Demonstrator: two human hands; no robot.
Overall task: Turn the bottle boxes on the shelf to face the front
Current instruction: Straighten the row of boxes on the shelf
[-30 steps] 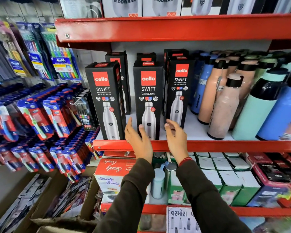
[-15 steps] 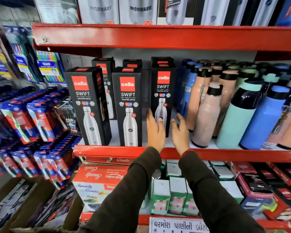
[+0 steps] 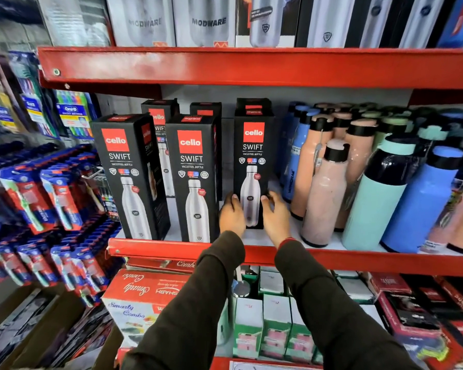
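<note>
The red shelf point(image 3: 332, 259) carried three front-row bottle boxes on its left part and a crowd of loose bottles point(image 3: 324, 193) on its right. The left box point(image 3: 130, 177) stood turned slightly, showing a side panel; the middle box point(image 3: 194, 180) faced forward at the shelf edge. The right box point(image 3: 253, 166) stood set back from the edge, its printed front already towards the viewer, just beside the pink bottles. The left hand point(image 3: 231, 214) pressed its lower left edge and the right hand point(image 3: 274, 217) its lower right edge, the fingers point(image 3: 267, 200) of both clamped on the box from either side.

The likely trouble was the neighbours: swinging or sliding the tall, narrow box with a low grip could tip it, or knock its corner into the nearest bottle and topple it.

Half a second earlier both hands had hovered open in front of this box, not touching it; a second earlier they had been at the middle box.
</note>
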